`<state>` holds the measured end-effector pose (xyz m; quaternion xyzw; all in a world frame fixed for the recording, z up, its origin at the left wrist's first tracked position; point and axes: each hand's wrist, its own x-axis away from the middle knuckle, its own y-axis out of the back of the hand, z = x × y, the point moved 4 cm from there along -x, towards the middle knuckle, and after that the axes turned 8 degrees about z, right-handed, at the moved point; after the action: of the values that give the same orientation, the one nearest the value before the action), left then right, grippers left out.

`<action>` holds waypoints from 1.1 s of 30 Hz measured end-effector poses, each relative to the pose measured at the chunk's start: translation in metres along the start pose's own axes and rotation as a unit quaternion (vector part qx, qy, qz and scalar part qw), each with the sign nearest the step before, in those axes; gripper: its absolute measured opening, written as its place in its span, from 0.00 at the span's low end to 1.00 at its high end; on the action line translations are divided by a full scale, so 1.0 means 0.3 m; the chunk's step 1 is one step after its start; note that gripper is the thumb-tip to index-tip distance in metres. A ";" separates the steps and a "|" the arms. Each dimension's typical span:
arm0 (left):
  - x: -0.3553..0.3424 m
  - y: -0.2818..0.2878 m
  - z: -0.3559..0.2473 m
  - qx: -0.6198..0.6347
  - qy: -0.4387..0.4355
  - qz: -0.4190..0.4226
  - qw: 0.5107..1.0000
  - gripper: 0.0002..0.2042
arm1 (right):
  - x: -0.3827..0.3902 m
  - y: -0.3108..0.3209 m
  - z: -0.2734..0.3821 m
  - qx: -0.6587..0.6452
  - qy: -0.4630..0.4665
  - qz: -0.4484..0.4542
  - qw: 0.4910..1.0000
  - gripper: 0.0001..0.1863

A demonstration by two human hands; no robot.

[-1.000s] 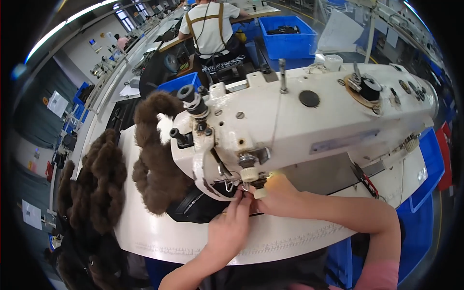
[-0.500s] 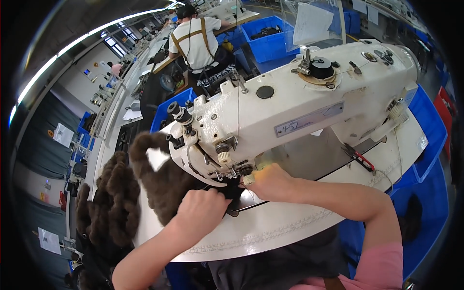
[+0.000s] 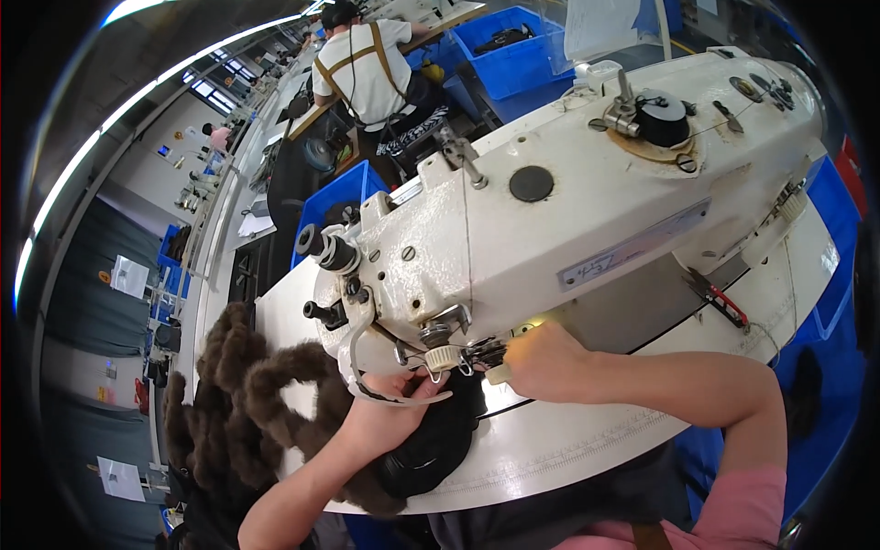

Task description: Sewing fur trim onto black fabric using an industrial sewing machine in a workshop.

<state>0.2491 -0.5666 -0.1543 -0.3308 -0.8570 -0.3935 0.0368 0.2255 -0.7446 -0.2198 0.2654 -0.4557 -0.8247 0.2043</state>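
The white sewing machine (image 3: 513, 247) stands in front of me, its needle end at the left. Beneath that end, a black fabric piece (image 3: 431, 449) with brown fur (image 3: 312, 394) along its left side lies on the white table top, reaching its near edge. My left hand (image 3: 390, 412) is closed on the black piece beside the needle area, its fingertips partly hidden by the curved white guard (image 3: 367, 380). Just right of the needle area is my right hand (image 3: 550, 362), closed; the machine hides its fingertips and whatever they hold.
More brown fur pieces (image 3: 229, 385) are heaped at the left. Red-handled thread snips (image 3: 720, 298) lie on the table at right. Blue bins stand behind the machine (image 3: 509, 60) and below right (image 3: 816, 394). A person (image 3: 367, 73) in a white top sits working ahead.
The black piece has come out toward me and now shows near the table's front edge. My left hand has moved in under the machine head. The whole view has shifted, with the machine looking larger.
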 end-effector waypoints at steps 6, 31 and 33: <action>-0.022 -0.014 -0.028 -0.163 0.044 0.054 0.984 0.06 | -0.010 0.004 0.005 -0.022 -0.031 -0.005 0.999 0.01; 0.002 -0.048 -0.072 -0.255 -0.004 -0.036 0.966 0.09 | 0.069 -0.054 0.064 0.057 0.150 -0.072 0.984 0.05; -0.010 -0.051 -0.080 -0.251 -0.014 -0.024 0.968 0.09 | 0.071 -0.057 0.057 0.055 0.151 -0.068 0.985 0.04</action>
<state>0.2376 -0.5921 -0.1487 -0.3143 -0.7390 -0.5919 -0.0694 0.1966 -0.7373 -0.2324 0.4278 -0.4449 -0.7612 0.1990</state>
